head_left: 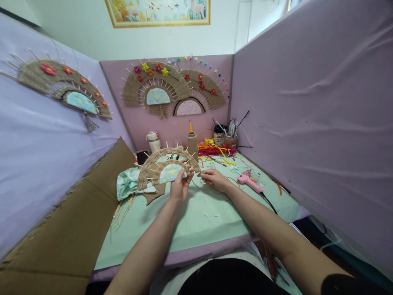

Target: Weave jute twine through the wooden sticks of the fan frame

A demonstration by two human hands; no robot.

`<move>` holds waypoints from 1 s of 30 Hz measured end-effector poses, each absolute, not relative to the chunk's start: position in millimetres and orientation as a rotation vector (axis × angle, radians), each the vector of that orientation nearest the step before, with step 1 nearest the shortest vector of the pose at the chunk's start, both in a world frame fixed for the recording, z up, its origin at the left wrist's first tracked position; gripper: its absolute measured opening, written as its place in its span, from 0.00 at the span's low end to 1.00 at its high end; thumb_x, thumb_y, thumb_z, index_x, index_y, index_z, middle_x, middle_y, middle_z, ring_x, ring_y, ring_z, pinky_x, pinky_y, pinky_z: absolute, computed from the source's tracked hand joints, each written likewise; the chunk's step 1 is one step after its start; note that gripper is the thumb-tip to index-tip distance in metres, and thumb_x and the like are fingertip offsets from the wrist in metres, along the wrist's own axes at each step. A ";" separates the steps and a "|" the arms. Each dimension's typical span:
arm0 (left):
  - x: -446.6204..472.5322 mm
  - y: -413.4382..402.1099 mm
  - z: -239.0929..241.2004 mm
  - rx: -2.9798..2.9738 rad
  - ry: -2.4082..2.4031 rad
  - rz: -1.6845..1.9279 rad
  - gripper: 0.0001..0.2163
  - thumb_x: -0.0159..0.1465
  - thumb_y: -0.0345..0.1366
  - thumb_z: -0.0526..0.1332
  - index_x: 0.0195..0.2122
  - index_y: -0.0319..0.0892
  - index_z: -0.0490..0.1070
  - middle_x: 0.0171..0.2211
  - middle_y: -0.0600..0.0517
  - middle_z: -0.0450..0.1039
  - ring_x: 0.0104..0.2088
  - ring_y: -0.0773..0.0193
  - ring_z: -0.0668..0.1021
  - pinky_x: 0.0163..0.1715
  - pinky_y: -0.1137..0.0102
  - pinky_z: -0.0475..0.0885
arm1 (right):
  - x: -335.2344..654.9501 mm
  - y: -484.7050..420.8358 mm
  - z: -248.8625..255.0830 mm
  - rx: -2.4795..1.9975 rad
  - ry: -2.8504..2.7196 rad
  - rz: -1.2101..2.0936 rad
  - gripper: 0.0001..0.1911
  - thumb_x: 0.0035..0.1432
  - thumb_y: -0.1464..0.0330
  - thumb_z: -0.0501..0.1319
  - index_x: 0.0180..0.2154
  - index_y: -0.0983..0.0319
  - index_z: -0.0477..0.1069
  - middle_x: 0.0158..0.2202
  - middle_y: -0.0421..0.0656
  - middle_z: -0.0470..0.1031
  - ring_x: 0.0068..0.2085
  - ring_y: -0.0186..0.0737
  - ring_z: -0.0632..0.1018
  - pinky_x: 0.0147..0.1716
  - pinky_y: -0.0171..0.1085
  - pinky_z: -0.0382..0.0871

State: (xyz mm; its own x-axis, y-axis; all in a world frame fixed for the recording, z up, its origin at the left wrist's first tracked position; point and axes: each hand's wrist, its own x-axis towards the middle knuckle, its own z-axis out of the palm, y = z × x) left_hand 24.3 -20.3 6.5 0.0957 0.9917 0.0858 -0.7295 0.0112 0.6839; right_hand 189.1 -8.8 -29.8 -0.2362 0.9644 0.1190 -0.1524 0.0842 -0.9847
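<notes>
A half-round fan of wound brown twine (167, 160) with wooden sticks poking out and a patterned fabric centre stands tilted over the pale green table (202, 221). My left hand (179, 185) is closed on the fan's lower right edge. My right hand (213, 178) is just to the right of the fan, its fingers pinched on a thin strand of twine that runs towards the fan.
A pink glue gun (250, 182) lies right of my right hand. A twine spool (192, 144), cups of tools (225, 137) and coloured strips (216, 150) stand at the back. Folded fabric (129, 184) and cardboard (76, 221) are on the left. Finished fans (159, 88) hang on the purple walls.
</notes>
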 end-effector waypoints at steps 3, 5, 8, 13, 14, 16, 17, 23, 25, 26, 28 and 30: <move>27.4 -21.0 3.8 0.771 0.583 1.493 0.12 0.53 0.33 0.65 0.39 0.38 0.71 0.36 0.48 0.76 0.39 0.61 0.78 0.41 0.65 0.73 | 188.3 -9.5 -30.3 -1.070 -1.427 1.152 0.17 0.48 0.56 0.62 0.33 0.64 0.74 0.19 0.35 0.63 0.19 0.28 0.59 0.19 0.31 0.48; 28.7 -21.3 2.1 0.823 0.647 1.513 0.13 0.52 0.34 0.65 0.39 0.38 0.71 0.37 0.47 0.76 0.38 0.61 0.78 0.39 0.66 0.74 | 188.0 -9.7 -30.2 -1.148 -1.470 1.000 0.17 0.49 0.56 0.61 0.30 0.64 0.73 0.19 0.36 0.64 0.21 0.29 0.60 0.20 0.31 0.51; 28.5 -20.4 0.1 0.861 0.693 1.521 0.13 0.52 0.35 0.65 0.39 0.38 0.71 0.38 0.45 0.76 0.37 0.60 0.79 0.37 0.67 0.74 | 188.3 -9.5 -29.7 -1.185 -1.514 0.825 0.15 0.50 0.57 0.60 0.27 0.64 0.72 0.20 0.37 0.65 0.23 0.31 0.63 0.23 0.32 0.55; 25.3 -16.6 -0.8 0.850 0.741 1.476 0.12 0.51 0.37 0.65 0.35 0.37 0.72 0.36 0.46 0.76 0.33 0.63 0.79 0.33 0.70 0.73 | 189.2 -9.4 -28.7 -1.147 -1.565 0.722 0.13 0.50 0.59 0.60 0.26 0.63 0.70 0.23 0.39 0.68 0.26 0.33 0.66 0.27 0.33 0.59; 24.7 -16.2 -0.5 0.851 0.745 1.467 0.12 0.51 0.37 0.65 0.35 0.37 0.72 0.36 0.47 0.76 0.33 0.64 0.78 0.32 0.71 0.73 | 189.3 -9.5 -28.5 -1.143 -1.571 0.719 0.13 0.50 0.59 0.60 0.26 0.63 0.70 0.24 0.39 0.69 0.26 0.33 0.66 0.27 0.33 0.59; 23.9 -15.8 0.2 0.855 0.754 1.452 0.12 0.51 0.38 0.65 0.34 0.37 0.72 0.35 0.47 0.75 0.31 0.65 0.78 0.31 0.72 0.72 | 189.5 -9.8 -28.1 -1.141 -1.582 0.718 0.13 0.50 0.60 0.61 0.26 0.63 0.69 0.24 0.39 0.69 0.26 0.33 0.67 0.28 0.33 0.60; 23.7 -15.8 0.6 0.856 0.758 1.448 0.12 0.51 0.38 0.65 0.34 0.38 0.72 0.35 0.48 0.75 0.31 0.66 0.78 0.31 0.72 0.71 | 189.6 -10.0 -27.7 -1.140 -1.588 0.719 0.12 0.50 0.60 0.61 0.26 0.63 0.70 0.24 0.39 0.69 0.27 0.33 0.67 0.28 0.33 0.60; 23.2 -17.6 3.3 0.831 0.733 1.422 0.13 0.49 0.39 0.65 0.34 0.38 0.72 0.35 0.49 0.75 0.31 0.67 0.77 0.33 0.73 0.70 | 191.7 -10.3 -25.2 -1.122 -1.592 0.712 0.12 0.50 0.60 0.61 0.26 0.63 0.69 0.24 0.39 0.69 0.27 0.34 0.67 0.28 0.33 0.60; 22.9 -18.4 4.5 0.814 0.718 1.410 0.14 0.49 0.39 0.65 0.34 0.38 0.72 0.36 0.49 0.75 0.31 0.66 0.77 0.32 0.73 0.70 | 192.9 -9.3 -24.7 -1.120 -1.578 0.710 0.12 0.49 0.60 0.61 0.25 0.63 0.69 0.24 0.39 0.68 0.27 0.34 0.67 0.27 0.33 0.60; 22.7 -18.8 5.2 0.809 0.710 1.407 0.14 0.49 0.39 0.65 0.34 0.38 0.72 0.36 0.49 0.75 0.31 0.66 0.77 0.32 0.72 0.70 | 193.5 -8.7 -24.6 -1.122 -1.570 0.713 0.12 0.48 0.60 0.61 0.25 0.63 0.69 0.23 0.39 0.68 0.26 0.34 0.67 0.27 0.33 0.60; 22.1 -19.3 6.5 0.805 0.692 1.399 0.13 0.49 0.39 0.65 0.33 0.39 0.71 0.36 0.49 0.75 0.30 0.66 0.77 0.32 0.72 0.70 | 194.7 -7.4 -24.4 -1.123 -1.548 0.733 0.13 0.47 0.59 0.62 0.25 0.63 0.69 0.23 0.39 0.68 0.26 0.34 0.66 0.26 0.33 0.60; 21.3 -19.4 7.5 0.798 0.669 1.393 0.11 0.49 0.39 0.65 0.32 0.39 0.71 0.35 0.49 0.76 0.29 0.67 0.77 0.31 0.72 0.70 | 195.6 -6.8 -24.2 -1.116 -1.520 0.774 0.13 0.46 0.59 0.63 0.26 0.63 0.69 0.23 0.39 0.68 0.25 0.33 0.66 0.25 0.33 0.59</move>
State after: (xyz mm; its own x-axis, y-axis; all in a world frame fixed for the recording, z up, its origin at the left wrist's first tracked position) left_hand 21.3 -19.4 7.5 0.0780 0.9957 0.0498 -0.5833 0.0051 0.8122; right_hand 195.6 -6.8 -24.2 -0.0156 0.9314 0.3637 0.2531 0.3555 -0.8997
